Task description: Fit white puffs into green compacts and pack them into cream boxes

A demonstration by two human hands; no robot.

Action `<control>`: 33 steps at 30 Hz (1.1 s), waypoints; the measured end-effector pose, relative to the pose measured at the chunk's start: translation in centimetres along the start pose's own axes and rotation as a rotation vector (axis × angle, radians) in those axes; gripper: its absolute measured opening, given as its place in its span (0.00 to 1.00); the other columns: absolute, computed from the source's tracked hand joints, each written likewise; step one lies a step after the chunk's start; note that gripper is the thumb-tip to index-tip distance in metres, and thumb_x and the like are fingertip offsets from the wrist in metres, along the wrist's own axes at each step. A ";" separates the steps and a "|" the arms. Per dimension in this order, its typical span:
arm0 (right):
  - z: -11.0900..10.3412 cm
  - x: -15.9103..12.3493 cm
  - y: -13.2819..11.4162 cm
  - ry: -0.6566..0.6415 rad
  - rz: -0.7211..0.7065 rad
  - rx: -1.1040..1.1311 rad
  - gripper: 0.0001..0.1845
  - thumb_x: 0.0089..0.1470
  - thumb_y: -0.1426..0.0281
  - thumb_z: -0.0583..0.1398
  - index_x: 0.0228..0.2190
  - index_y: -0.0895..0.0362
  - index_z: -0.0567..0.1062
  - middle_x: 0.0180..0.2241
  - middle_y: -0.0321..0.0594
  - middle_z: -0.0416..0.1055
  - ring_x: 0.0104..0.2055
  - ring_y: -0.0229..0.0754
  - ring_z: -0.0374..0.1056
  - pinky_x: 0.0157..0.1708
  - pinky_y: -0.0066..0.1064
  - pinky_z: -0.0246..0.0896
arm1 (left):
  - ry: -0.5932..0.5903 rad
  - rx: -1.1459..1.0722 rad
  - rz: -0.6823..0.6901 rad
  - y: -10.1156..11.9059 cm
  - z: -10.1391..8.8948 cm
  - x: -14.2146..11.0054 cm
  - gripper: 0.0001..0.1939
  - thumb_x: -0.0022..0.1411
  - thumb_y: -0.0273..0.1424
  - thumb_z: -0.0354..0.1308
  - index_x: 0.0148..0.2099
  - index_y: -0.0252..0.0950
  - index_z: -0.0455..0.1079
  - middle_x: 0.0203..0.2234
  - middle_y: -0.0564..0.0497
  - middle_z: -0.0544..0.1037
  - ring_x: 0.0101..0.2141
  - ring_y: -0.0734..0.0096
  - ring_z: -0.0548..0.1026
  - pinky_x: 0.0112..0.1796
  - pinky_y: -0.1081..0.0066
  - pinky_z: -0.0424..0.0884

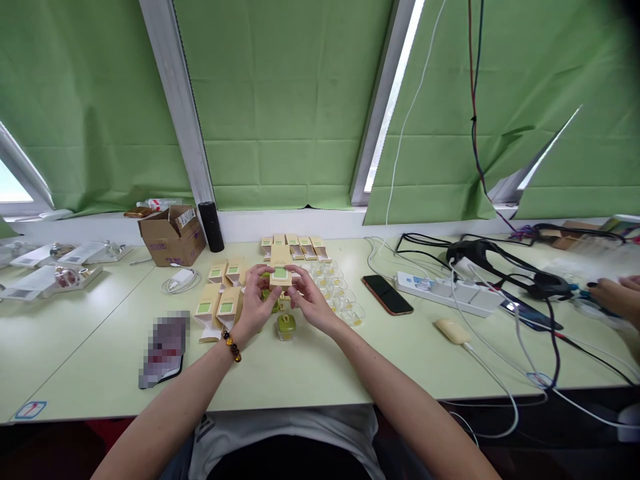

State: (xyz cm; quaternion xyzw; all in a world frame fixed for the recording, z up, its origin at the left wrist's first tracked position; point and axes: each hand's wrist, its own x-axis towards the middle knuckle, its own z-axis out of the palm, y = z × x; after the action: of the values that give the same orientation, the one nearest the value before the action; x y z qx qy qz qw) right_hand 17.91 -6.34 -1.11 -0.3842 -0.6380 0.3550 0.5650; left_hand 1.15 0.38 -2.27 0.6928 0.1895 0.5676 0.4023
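We have 1 small cardboard box (281, 273) between our hands: the left hand (256, 303) grips its left side and the right hand (313, 303) its right side, fingers curled around it. Whether it touches the table (320, 380) we cannot tell.

Besides it, we count 4 open boxes (229, 309) just left of our left hand, and 5 more boxes (306, 249) in a far row. On the near side of our hands sits 1 clear container with a green lid (287, 327); behind our left fingers we see more green, partly hidden. Clear plastic containers (345, 300) crowd to the right of our right hand, too bunched for us to count. Farther right lie 1 black phone (387, 295) and 1 white power strip (447, 293).

The box we grip is pale tan, with a green square on its face and a flap standing up on its far side.
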 end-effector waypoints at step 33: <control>0.5 -0.8 0.3 0.050 -0.405 -1.098 0.26 0.65 0.70 0.60 0.62 0.43 0.72 0.63 0.54 0.57 0.62 0.64 0.56 0.56 0.58 0.63 | 0.094 0.234 0.038 0.5 -0.6 0.3 0.32 0.66 0.40 0.65 0.67 0.42 0.58 0.55 0.42 0.73 0.54 0.57 0.72 0.51 0.61 0.69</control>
State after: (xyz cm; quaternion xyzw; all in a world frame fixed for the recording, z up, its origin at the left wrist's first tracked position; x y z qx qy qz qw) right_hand 17.53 -6.90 -1.78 -0.4992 -0.7759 -0.1517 0.3547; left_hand 0.62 0.50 -1.63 0.7110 0.2600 0.5812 0.2986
